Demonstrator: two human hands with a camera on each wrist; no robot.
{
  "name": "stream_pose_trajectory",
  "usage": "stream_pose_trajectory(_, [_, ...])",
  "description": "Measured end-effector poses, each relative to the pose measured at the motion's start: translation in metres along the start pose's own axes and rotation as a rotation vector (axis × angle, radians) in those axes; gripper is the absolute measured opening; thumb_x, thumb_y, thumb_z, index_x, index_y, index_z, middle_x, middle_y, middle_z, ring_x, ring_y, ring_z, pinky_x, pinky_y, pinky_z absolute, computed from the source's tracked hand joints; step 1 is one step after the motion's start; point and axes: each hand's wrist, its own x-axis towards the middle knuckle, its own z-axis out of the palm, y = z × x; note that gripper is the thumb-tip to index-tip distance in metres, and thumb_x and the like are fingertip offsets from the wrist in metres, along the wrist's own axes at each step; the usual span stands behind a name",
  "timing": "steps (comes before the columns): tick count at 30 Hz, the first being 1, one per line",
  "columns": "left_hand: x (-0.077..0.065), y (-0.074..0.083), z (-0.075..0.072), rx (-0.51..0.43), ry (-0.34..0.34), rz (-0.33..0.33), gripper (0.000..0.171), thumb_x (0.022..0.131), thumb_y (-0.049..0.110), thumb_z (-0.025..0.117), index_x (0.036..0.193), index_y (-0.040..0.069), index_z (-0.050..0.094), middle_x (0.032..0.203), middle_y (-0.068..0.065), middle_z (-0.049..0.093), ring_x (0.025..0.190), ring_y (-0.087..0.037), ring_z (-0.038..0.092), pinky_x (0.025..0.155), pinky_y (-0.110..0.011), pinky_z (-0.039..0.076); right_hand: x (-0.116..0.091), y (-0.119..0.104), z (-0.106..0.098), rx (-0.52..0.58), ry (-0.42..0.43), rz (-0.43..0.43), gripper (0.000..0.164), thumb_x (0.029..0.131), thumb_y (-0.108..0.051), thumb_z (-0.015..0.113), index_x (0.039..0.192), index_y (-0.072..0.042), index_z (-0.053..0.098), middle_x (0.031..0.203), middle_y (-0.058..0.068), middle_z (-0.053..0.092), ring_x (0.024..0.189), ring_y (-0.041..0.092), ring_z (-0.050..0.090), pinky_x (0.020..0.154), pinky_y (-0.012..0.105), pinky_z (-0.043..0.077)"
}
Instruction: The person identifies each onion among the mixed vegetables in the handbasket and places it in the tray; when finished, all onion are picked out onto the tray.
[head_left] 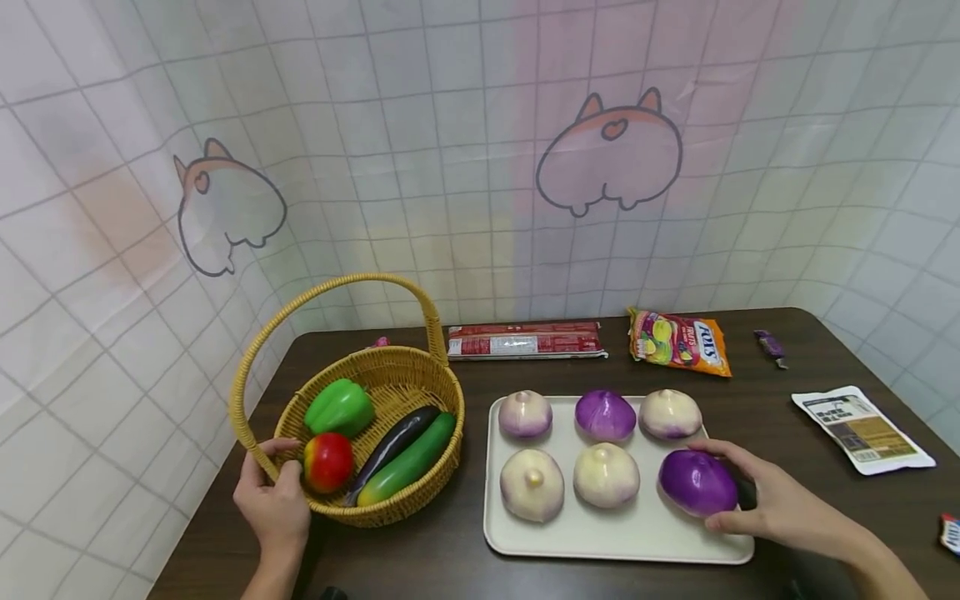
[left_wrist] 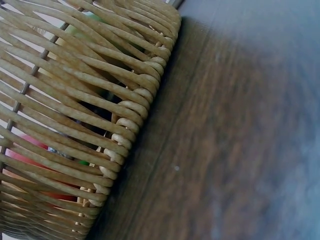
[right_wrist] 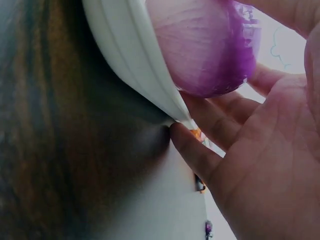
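Observation:
My left hand (head_left: 277, 500) grips the rim of a wicker basket (head_left: 390, 515) at its near left, close to the foot of the tall handle. In it lie a green bell pepper (head_left: 340, 407), a red and yellow round fruit (head_left: 327, 462), a dark eggplant (head_left: 397, 442) and a green cucumber-like vegetable (head_left: 411, 462). At the near right corner of a white tray (head_left: 600, 543), my right hand (head_left: 772, 500) holds a purple onion (head_left: 697, 483) between thumb and fingers. Several white and purple onions (head_left: 606, 475) sit in two rows on that tray. The left wrist view shows only basket weave (left_wrist: 80, 90) and tabletop.
Along the back of the dark table (head_left: 450, 575) lie a long red packet (head_left: 525, 340), an orange candy bag (head_left: 678, 342) and a small purple wrapped sweet (head_left: 771, 348). A white and brown pouch (head_left: 862, 429) lies right of the tray. Behind hangs a checked cloth (head_left: 480, 167).

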Motion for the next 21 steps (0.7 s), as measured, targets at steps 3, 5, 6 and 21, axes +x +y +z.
stream_pose_trajectory(3, [-0.003,0.0,-0.001,-0.012,0.007,-0.003,0.025,0.077,-0.02,0.048,0.092,-0.011,0.066,0.083,-0.008,0.067,0.078,-0.02,0.061,0.065,-0.017,0.045,0.0,0.003,0.001,-0.013,-0.003,-0.007,0.082,0.07,-0.032,0.086,0.141,-0.025,0.046,0.137,0.003,0.053,0.118,-0.006,0.043,0.084,0.032,0.048])
stream_pose_trajectory(5, [-0.005,0.001,0.0,-0.02,0.001,-0.003,0.025,0.077,-0.02,0.048,0.092,-0.011,0.065,0.084,-0.01,0.067,0.079,-0.02,0.06,0.066,-0.018,0.045,-0.002,0.005,0.0,-0.018,-0.001,-0.007,0.082,0.071,-0.032,0.086,0.142,-0.025,0.045,0.138,0.003,0.053,0.119,-0.009,0.04,0.085,0.03,0.047])
stream_pose_trajectory(6, [-0.006,0.001,0.001,-0.024,-0.005,-0.003,0.025,0.077,-0.02,0.048,0.092,-0.012,0.065,0.084,-0.012,0.067,0.079,-0.019,0.061,0.067,-0.018,0.045,-0.003,0.006,-0.001,-0.02,0.002,-0.005,0.083,0.071,-0.032,0.086,0.142,-0.025,0.045,0.139,0.003,0.052,0.12,-0.01,0.039,0.086,0.029,0.047])
stream_pose_trajectory(21, [-0.015,0.09,0.016,-0.035,0.194,0.457,0.04,0.07,0.0,0.055,0.107,-0.016,0.049,0.108,-0.008,0.048,0.105,-0.016,0.044,0.098,-0.031,0.031,0.001,-0.016,-0.031,-0.1,0.247,0.163,0.05,0.091,-0.031,0.068,0.133,-0.007,0.054,0.131,0.021,0.056,0.118,0.041,0.051,0.085,0.053,0.044])
